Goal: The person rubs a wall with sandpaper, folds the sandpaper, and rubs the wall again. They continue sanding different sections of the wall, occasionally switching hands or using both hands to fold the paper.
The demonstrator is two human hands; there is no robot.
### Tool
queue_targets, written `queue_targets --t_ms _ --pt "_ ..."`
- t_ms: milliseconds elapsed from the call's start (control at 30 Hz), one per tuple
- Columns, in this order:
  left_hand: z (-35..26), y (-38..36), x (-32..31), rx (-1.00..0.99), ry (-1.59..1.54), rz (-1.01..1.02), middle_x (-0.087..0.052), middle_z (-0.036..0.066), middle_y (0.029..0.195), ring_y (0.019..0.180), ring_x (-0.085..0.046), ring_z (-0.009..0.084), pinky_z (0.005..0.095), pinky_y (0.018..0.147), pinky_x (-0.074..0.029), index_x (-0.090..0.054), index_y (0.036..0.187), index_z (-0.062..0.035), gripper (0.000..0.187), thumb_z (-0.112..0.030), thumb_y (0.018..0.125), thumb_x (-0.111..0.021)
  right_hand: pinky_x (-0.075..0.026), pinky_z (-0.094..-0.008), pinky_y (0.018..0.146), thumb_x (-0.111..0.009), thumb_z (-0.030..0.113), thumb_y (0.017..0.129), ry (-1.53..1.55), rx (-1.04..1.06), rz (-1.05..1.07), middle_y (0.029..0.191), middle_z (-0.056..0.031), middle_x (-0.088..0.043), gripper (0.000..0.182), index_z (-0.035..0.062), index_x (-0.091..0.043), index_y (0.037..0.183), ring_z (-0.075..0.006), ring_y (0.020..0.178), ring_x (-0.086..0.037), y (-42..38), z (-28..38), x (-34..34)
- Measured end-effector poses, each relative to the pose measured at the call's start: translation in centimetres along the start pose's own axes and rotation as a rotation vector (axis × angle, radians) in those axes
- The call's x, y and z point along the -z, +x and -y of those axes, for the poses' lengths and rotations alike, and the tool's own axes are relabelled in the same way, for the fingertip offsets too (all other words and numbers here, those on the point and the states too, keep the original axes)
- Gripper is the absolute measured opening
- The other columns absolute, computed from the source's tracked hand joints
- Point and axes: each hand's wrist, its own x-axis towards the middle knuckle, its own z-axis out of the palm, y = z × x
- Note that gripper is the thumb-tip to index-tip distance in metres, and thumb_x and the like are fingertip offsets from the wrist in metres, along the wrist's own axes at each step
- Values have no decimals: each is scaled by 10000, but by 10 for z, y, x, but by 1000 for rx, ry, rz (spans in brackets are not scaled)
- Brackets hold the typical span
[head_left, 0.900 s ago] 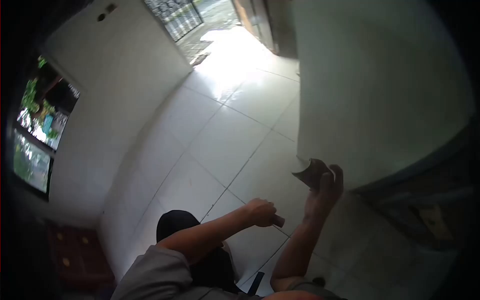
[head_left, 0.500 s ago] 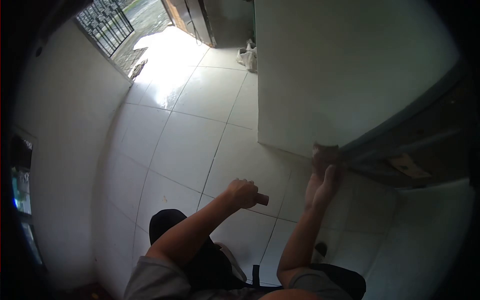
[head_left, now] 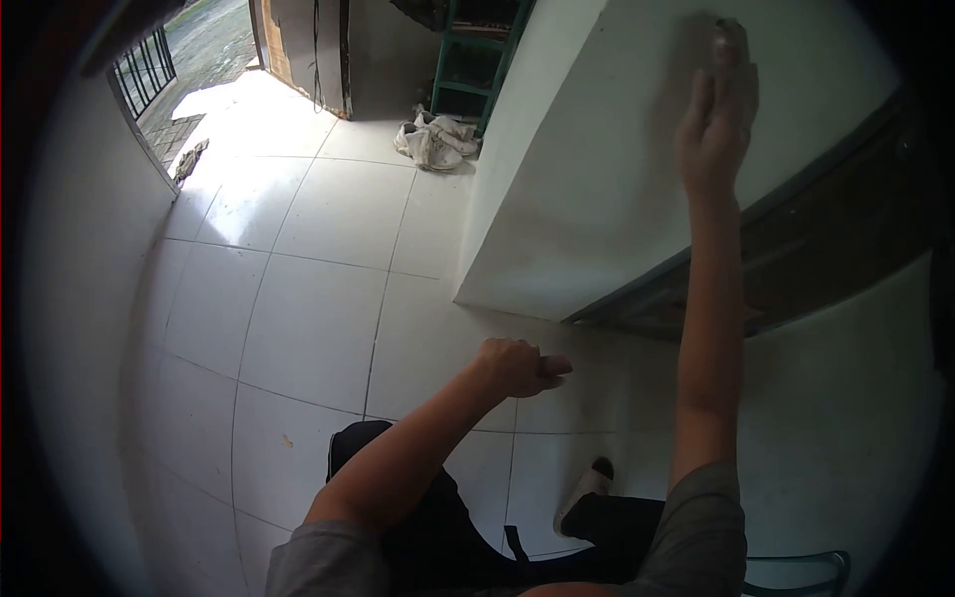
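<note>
Right hand (head_left: pixel 718 109) up on the white wall (head_left: pixel 597 179), pressing a small dark pad (head_left: pixel 729 35) flat under closed fingers.
I'd keep pressure even and strokes overlapping, palm flat. Left hand (head_left: pixel 512 365) hangs mid-air in a fist over the tiled floor (head_left: pixel 318 298); what it grips is hidden, and the pad itself is mostly covered and blurred.

big white shiny floor tiles (head_left: pixel 318 328) with thin dark lines between. bright sun patch on floor near open doorway, top left. crumpled white cloth heap (head_left: pixel 435 139) lies on floor, just beside green metal shelf frame (head_left: pixel 468 80). small dark flat scrap (head_left: pixel 189 159) on floor near barred gate. person's light slipper (head_left: pixel 583 492) rests on floor at bottom. white wall block (head_left: pixel 597 179) stands on floor.
</note>
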Motion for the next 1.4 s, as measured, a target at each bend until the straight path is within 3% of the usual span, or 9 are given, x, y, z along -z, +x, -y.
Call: queue_targets --t_ms 133,333,533,567,833,900,1033,1133,1400 --pt "-8 22 -27 -91 0 25 -759 173 1007 1014 -732 330 454 894 -559 -771 1005 -27 732 -723 893 -577 -190 -681 1177 -518 177 1040 -151 0 268 1577 -95 -481 465 92 -502 1497 -357 1482 -399 -18 46 -35" --pt "-41 34 -62 -273 116 101 -771 124 999 1008 -740 305 424 865 -572 -794 984 -94 670 -717 874 -577 -358 -448 1204 -627 107 882 -66 433 727 1580 14 -481 613 181 -525 1481 -162 1437 -467 -62 73 -25" --pt "-42 39 -80 -325 2 131 -766 148 1023 1024 -732 324 439 879 -566 -796 989 -80 705 -738 864 -574 -310 -453 1226 -615 156 897 -181 338 499 1626 -14 -412 730 216 -382 1586 -183 1488 -400 24 -2 -3" --pt "-40 39 -82 -318 -30 127 -765 150 1028 1028 -731 326 442 882 -565 -796 989 -79 711 -743 863 -574 -178 -557 1259 -485 196 1076 -213 277 473 1608 -160 -420 540 57 -368 1585 -339 1522 -340 43 1 -1" --pt "-25 41 -69 -34 -45 50 -763 127 1071 1037 -730 309 431 898 -559 -794 1031 -108 669 -729 885 -592 -262 -548 1225 -485 143 1057 -336 152 279 1583 -125 -471 446 32 -513 1488 -311 1501 -387 3 37 -22" --pt "-18 38 -69 4 -4 52 -763 123 1072 1034 -731 303 427 896 -561 -793 1037 -110 664 -725 892 -588 -265 -556 1223 -494 141 1052 329 -98 69 1585 -122 -468 444 35 -520 1482 -301 1500 -388 -28 42 -48" --pt "7 14 -76 195 69 68 -759 130 1060 1032 -729 297 423 892 -565 -791 1029 -93 686 -731 900 -574 -239 -563 1235 -441 192 1076 -254 305 564 1623 -122 -404 484 68 -445 1544 -305 1520 -338 -77 50 -23" --pt "0 -20 -70 361 46 134 -756 131 1047 1026 -725 294 425 879 -569 -784 1034 -69 714 -737 904 -567 -290 -464 1215 -592 196 883 -197 290 624 1665 32 -352 727 237 -396 1582 -159 1555 -278 -119 70 -21" --pt "-58 -90 -9 586 53 69 -719 155 1012 925 -718 305 455 806 -563 -751 938 -19 702 -692 947 -554 -325 -359 1166 -563 247 928 -11 158 726 1648 121 -355 671 276 -400 1579 -71 1507 -307 -269 146 -49"
